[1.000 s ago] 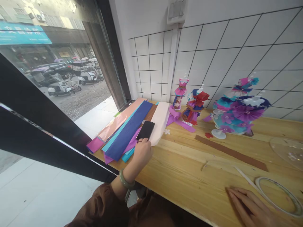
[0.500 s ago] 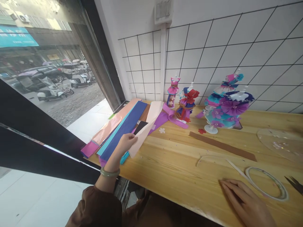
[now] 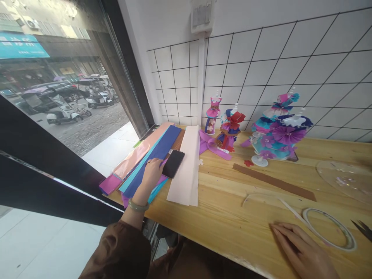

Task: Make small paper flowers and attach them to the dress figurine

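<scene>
My left hand [image 3: 152, 172] rests on the dark blue crepe paper [image 3: 167, 141] on the stack of coloured sheets, its fingers a little apart and nothing held in them. Just right of it lies a black phone [image 3: 173, 164]. A pale pink paper sheet [image 3: 187, 170] stretches flat beside the phone. Purple paper shows between hand and phone. On the table at the lower right, my right hand [image 3: 302, 250] lies still with its fingertips together and nothing visible in them. A roll of white tape [image 3: 350, 244] is close to it, its loose end trailing left.
Small dress forms in paper clothes, one pink [image 3: 213, 112], one red and blue [image 3: 231, 128], stand along the wall. A bigger turquoise and purple dress [image 3: 273, 143] is farther right. A brown strip [image 3: 273, 182], a clear plate [image 3: 334, 174] and scissors [image 3: 363, 230] lie right.
My left hand has let go of the pale pink sheet and moved slightly left onto the blue paper. The sheet now lies flat, and the phone is uncovered. My right hand stays put.
</scene>
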Demonstrator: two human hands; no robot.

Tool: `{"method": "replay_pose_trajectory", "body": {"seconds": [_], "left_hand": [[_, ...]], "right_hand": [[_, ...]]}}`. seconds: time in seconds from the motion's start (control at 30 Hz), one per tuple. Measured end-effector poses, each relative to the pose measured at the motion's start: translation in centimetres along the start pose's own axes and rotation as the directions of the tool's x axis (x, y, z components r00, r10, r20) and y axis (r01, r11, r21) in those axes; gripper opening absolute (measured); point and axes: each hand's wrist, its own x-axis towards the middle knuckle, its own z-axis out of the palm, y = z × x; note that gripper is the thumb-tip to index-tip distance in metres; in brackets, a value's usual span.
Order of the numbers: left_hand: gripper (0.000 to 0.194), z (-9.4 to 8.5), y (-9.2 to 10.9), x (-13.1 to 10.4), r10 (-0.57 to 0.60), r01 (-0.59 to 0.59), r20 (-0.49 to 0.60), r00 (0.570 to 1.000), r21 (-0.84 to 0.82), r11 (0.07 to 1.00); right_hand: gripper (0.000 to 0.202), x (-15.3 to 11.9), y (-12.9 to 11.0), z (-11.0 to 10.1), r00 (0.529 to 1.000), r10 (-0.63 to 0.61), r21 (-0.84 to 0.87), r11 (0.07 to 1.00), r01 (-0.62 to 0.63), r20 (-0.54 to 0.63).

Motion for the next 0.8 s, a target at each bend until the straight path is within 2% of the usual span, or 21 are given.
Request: {"method": "replay_pose_trajectory", "body": {"seconds": [0.1,0.23,0.33,0.5,0.8], "left_hand": [[0.03,0.8,-0.3,2.8,0.082,-0.087,0.068,0.994,0.078,0.993],[0.026,1.9,0.1,6.1,0.102,-0.11,0.101,0.99,0.078,0.991],[0.024,2.6,0.3,7.5,0.114,-0.123,0.109,0.988,0.079,0.989],[0.025,2.8,0.1,8.3,0.16,-0.168,0.1,0.982,0.072,0.983],[0.026,2.5,0.9,7.8,0.184,-0.184,0.017,0.983,0.028,0.983]], "right_hand": [[0.042,0.1,-0.2,-0.1,1.0,0.005,0.013,1.0,-0.005,0.006],[0.039,0.0,0.1,0.0,1.0,0.015,-0.009,1.0,-0.015,0.022],[0.037,-0.2,0.3,0.1,1.0,0.018,-0.028,0.999,-0.017,0.019],[0.035,-0.3,0.4,0.3,0.997,0.065,-0.026,0.998,-0.063,0.046],[0.032,-0.4,0.5,0.3,0.996,0.076,-0.008,0.997,-0.075,0.046]]}}
